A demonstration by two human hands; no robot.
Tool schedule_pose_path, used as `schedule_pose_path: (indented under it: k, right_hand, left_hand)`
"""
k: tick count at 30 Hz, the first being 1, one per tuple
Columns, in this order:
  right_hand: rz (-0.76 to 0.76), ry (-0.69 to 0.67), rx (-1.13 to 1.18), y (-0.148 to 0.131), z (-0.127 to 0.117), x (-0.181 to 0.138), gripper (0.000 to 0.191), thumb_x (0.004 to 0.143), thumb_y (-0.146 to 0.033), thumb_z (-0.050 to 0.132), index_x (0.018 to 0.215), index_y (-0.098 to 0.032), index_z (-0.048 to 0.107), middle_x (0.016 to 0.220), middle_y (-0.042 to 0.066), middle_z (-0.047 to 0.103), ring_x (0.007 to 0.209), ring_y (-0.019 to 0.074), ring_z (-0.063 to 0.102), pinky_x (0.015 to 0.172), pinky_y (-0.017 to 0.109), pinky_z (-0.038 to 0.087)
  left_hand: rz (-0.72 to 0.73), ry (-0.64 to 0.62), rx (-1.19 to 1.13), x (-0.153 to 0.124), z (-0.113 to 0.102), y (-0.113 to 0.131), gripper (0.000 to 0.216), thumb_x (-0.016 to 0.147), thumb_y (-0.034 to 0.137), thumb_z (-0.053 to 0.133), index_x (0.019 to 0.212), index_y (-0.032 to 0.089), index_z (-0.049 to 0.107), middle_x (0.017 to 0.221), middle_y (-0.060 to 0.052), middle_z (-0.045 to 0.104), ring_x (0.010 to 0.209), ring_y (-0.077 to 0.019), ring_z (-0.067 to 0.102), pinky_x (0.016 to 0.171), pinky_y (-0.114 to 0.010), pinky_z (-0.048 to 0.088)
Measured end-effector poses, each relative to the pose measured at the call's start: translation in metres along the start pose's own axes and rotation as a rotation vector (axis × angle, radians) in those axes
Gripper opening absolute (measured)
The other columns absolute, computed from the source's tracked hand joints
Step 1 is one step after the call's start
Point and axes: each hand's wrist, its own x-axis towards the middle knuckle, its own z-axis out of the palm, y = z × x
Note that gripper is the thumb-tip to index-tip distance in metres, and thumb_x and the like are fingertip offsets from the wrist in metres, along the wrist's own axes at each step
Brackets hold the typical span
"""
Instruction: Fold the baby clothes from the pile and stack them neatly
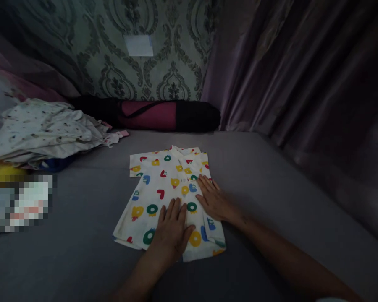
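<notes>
A small white shirt (159, 184) printed with red, yellow, green and blue shapes lies flat on the grey bed sheet (271, 184), collar pointing away from me. Its right side is folded inward. My left hand (173, 228) rests flat on the lower middle of the shirt, fingers stretched out. My right hand (212, 199) lies flat on the folded right side, fingers spread and pointing toward the collar. Neither hand grips anything.
A pile of pale printed clothes (40, 132) sits at the left on the bed, with something yellow (3, 172) under it. A dark and magenta bolster (154, 114) lies against the patterned wall (145, 63). A purplish curtain (302, 84) hangs along the right.
</notes>
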Motion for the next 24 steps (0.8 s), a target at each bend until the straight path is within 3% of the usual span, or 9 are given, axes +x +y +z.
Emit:
schedule_pose_path:
  k: [6,9,15,19,24]
  right_hand:
    - [-0.038,0.016,0.005,-0.010,-0.010,-0.013,0.061,0.099,-0.043,0.020,0.151,-0.011,0.018,0.156,0.012,0.018,0.144,0.0215,0.011,0.117,0.046,0.012]
    - [-0.132,-0.001,0.024,-0.022,-0.018,-0.038,0.060,0.100,-0.044,0.021,0.151,-0.014,0.015,0.157,0.009,0.015,0.145,0.0204,0.008,0.118,0.044,0.010]
    - [-0.183,-0.074,0.032,-0.032,-0.004,-0.069,0.061,0.099,-0.044,0.025,0.151,-0.015,0.015,0.156,0.009,0.018,0.144,0.0226,0.012,0.118,0.045,0.015]
    - [-0.179,-0.071,0.008,-0.035,-0.004,-0.068,0.059,0.099,-0.043,0.026,0.151,-0.017,0.014,0.156,0.009,0.017,0.144,0.0223,0.012,0.118,0.045,0.016]
    - [-0.355,-0.114,-0.005,-0.052,-0.010,-0.079,0.059,0.099,-0.041,0.032,0.152,-0.027,0.009,0.157,0.004,0.010,0.144,0.0244,0.012,0.117,0.049,0.016]
  left_hand:
    - [-0.025,-0.108,-0.076,0.000,-0.023,0.003,0.060,0.092,0.050,0.039,0.137,0.011,0.044,0.148,-0.020,0.035,0.139,-0.0340,0.029,0.109,-0.055,0.029]
    - [-0.004,-0.074,-0.169,-0.008,-0.037,-0.008,0.058,0.092,0.052,0.039,0.136,0.016,0.046,0.145,-0.016,0.042,0.135,-0.0298,0.037,0.109,-0.047,0.035]
    - [-0.131,0.145,-0.263,-0.012,-0.057,-0.060,0.047,0.091,0.049,0.040,0.118,0.017,0.059,0.129,-0.015,0.058,0.115,-0.0271,0.058,0.097,-0.040,0.047]
    - [-0.287,0.199,-0.278,-0.009,-0.077,-0.099,0.045,0.089,0.050,0.040,0.112,0.017,0.060,0.112,-0.013,0.065,0.085,-0.0231,0.066,0.076,-0.035,0.053]
    - [-0.493,0.179,-0.266,-0.012,-0.088,-0.136,0.043,0.084,0.049,0.047,0.107,0.016,0.063,0.094,-0.011,0.069,0.079,-0.0237,0.065,0.067,-0.030,0.048]
